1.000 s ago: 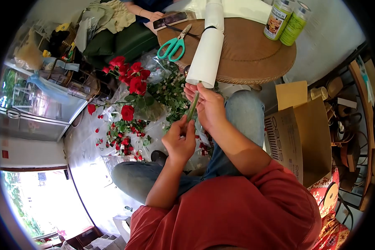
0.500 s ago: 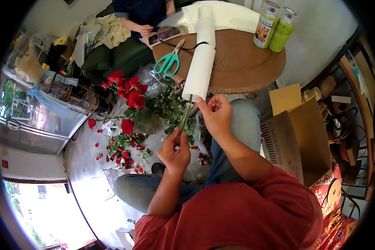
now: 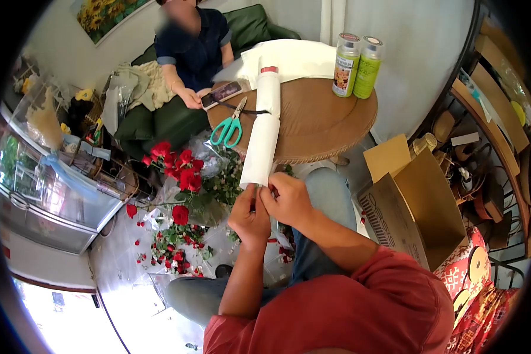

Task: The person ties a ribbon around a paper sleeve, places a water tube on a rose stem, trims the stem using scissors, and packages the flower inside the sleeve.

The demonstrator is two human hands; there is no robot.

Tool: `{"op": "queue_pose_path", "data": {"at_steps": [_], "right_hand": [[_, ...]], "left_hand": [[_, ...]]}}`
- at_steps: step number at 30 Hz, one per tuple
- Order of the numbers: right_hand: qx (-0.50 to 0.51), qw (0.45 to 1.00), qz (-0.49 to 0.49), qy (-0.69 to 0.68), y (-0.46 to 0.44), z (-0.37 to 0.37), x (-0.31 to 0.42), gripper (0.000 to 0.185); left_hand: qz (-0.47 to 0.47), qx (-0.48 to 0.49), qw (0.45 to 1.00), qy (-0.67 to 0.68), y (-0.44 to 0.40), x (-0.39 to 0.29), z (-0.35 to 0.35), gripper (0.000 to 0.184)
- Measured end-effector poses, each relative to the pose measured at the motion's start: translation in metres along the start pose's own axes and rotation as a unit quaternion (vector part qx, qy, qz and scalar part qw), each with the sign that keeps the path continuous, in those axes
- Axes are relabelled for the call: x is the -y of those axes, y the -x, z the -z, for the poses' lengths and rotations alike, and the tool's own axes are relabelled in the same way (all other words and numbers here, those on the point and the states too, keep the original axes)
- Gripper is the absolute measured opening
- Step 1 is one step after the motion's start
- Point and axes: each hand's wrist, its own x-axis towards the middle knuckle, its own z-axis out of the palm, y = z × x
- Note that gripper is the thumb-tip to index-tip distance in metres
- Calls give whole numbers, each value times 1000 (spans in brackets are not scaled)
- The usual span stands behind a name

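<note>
A long white paper roll (image 3: 261,153), tied with a dark band, lies over the table edge with its open lower end toward me. A bit of red shows at its far end. Just below the open end, my left hand (image 3: 249,221) is closed on the green stem, which is mostly hidden by the fingers. My right hand (image 3: 286,199) is pinched beside it at the roll's rim; what it holds is too small to name. Teal-handled scissors (image 3: 226,131) rest on the table left of the roll, beside a phone (image 3: 221,95).
Two spray cans (image 3: 356,68) stand on the brown table (image 3: 330,121). Red roses (image 3: 186,171) and cut leaves lie at the left below it. An open cardboard box (image 3: 395,218) is at the right. Across the table sits a person (image 3: 203,56).
The view has tilted up, showing more of the person and sofa. My hands have come together at the roll's lower end, the stem shows far less, and red appears at the far end.
</note>
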Motion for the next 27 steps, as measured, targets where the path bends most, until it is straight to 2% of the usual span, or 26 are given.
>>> {"op": "queue_pose_path", "data": {"at_steps": [2, 3, 4, 6, 7, 10, 15, 18, 20, 22, 24, 26, 27], "right_hand": [[9, 1000, 14, -19, 0, 2, -2, 16], [10, 1000, 15, -23, 1, 3, -3, 15], [5, 1000, 16, -23, 2, 4, -3, 15], [17, 999, 14, -34, 5, 3, -2, 16], [21, 999, 21, -37, 7, 3, 0, 16], [-6, 998, 37, -49, 7, -5, 1, 16], [18, 999, 12, -45, -2, -8, -2, 22], [78, 997, -16, -26, -7, 1, 1, 25], [111, 992, -51, -30, -5, 14, 7, 29], [93, 995, -29, -21, 0, 28, 4, 28], [80, 997, -15, -13, 13, 49, 0, 28], [28, 994, 66, 87, 23, 76, -8, 37], [32, 994, 68, 84, 32, 88, -14, 37]], "left_hand": [[95, 51, 992, 72, -2, 7, 0, 23], [103, 80, 990, 49, -3, 9, 4, 22], [99, 82, 990, 50, -4, 10, 4, 22], [163, 89, 981, 51, -9, 8, 5, 19], [182, 39, 981, 55, -9, 10, -1, 14], [202, 41, 978, 23, -21, 12, -1, 12], [179, 14, 984, -9, -30, 37, -7, 11], [171, 10, 985, -11, -57, 48, -14, 13], [138, 25, 987, -76, -74, 59, -23, 14], [141, 34, 987, -72, -89, 63, -30, 14], [104, 72, 985, -116, -97, 66, -35, 14], [112, 78, 983, -119, -97, 69, -33, 15], [123, 78, 985, -96, -94, 69, -31, 16]]}}
